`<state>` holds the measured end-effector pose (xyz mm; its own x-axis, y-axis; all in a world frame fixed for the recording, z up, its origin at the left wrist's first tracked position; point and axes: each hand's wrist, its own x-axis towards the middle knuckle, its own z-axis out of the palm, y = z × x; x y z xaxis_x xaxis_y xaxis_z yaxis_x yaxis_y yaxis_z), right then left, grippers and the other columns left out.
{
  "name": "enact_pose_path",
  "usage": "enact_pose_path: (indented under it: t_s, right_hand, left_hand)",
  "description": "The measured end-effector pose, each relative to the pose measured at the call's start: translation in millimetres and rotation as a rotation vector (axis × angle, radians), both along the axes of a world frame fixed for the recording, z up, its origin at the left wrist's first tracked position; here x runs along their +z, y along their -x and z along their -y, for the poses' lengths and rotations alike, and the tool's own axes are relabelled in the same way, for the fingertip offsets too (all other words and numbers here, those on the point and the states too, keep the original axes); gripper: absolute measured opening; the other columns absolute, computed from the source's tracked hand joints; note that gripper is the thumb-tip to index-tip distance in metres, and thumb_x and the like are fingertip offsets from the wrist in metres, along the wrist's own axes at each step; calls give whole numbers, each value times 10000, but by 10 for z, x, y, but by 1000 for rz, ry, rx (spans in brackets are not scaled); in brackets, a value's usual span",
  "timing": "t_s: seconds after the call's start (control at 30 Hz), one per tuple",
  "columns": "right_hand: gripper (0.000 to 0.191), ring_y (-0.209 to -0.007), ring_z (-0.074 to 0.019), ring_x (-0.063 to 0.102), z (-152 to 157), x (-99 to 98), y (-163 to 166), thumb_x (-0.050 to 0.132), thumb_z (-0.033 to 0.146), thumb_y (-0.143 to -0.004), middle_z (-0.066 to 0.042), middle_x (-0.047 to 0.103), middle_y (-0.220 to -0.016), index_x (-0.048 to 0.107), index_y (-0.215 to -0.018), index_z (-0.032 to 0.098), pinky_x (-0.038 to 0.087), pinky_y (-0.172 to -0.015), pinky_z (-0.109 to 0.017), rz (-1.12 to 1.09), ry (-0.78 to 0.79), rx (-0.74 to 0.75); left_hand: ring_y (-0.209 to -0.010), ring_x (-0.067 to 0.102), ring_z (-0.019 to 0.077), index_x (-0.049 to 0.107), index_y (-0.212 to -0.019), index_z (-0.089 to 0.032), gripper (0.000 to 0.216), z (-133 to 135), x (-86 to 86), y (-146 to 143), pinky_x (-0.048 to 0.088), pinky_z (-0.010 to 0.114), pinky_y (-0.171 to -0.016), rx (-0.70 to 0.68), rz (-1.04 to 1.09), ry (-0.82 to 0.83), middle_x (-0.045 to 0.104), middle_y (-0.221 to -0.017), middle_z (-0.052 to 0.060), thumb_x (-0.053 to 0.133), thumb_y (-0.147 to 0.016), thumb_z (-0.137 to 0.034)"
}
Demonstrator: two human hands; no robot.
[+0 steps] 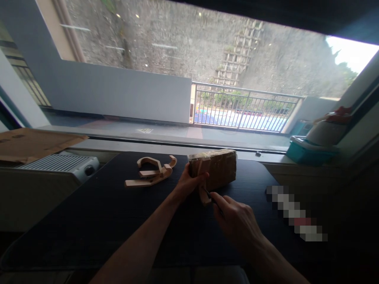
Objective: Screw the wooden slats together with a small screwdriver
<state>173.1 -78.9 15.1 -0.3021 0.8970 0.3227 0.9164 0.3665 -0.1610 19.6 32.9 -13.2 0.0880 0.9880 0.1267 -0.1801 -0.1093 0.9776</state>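
My left hand (189, 182) is closed around a pale wooden hook (203, 195), its thumb across the piece. The hook's straight upper part lies against the side of a brown cardboard box (222, 169) wrapped in clear tape, and its curved end points down toward me. In my closed right hand (237, 215) is a thin dark tool (213, 198), whose tip meets the hook near the curve. What kind of tool it is stays mostly hidden by the fingers. Several similar wooden hooks (155, 172) lie in a small pile to the left of the box.
All this is on a black table (97, 221) by a window. Left of it stand a white heater (74, 163) and a flat brown cardboard sheet (38, 144). A teal plastic bin (309, 152) sits on the sill at right. A blurred-out strip (296, 215) crosses the table's right edge.
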Motion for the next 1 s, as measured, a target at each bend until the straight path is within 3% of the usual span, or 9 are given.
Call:
enact_pose_path:
  t_s: [0.37, 0.73, 0.87, 1.0]
  right_hand:
    - [318, -618, -150, 618, 18, 109, 120, 458, 137, -882, -19, 633, -753, 601, -1159, 196, 281, -494, -269, 173, -49, -42]
    - [304, -681, -150, 644, 1, 66, 101, 413, 190, -914, -28, 679, -862, 582, -1166, 205, 332, -536, -258, 29, 24, -64]
    - [282, -605, -149, 620, -16, 50, 136, 445, 166, -897, -20, 654, -761, 612, -1123, 190, 287, -493, -269, 151, -48, -49]
    - [289, -548, -156, 595, -23, 42, 191, 439, 83, -876, -33, 627, -698, 640, -1070, 157, 238, -467, -280, 328, -118, -12]
  left_hand:
    - [-914, 627, 211, 488, -1089, -186, 626, -18, -58, -55, 524, 297, -750, 71, 35, 1, 650, -961, 32, 816, -574, -325]
    - [-913, 636, 203, 486, -1084, -191, 609, -3, -56, -60, 525, 296, -752, 70, 42, -3, 656, -967, 30, 809, -584, -321]
    - [-907, 628, 202, 487, -1087, -187, 628, 23, -32, -67, 522, 290, -740, 86, 24, 1, 645, -966, 35, 818, -570, -322]
    - [-901, 619, 200, 516, -1036, -179, 618, 46, -30, -120, 509, 289, -759, 198, -27, -14, 640, -945, 40, 840, -524, -298]
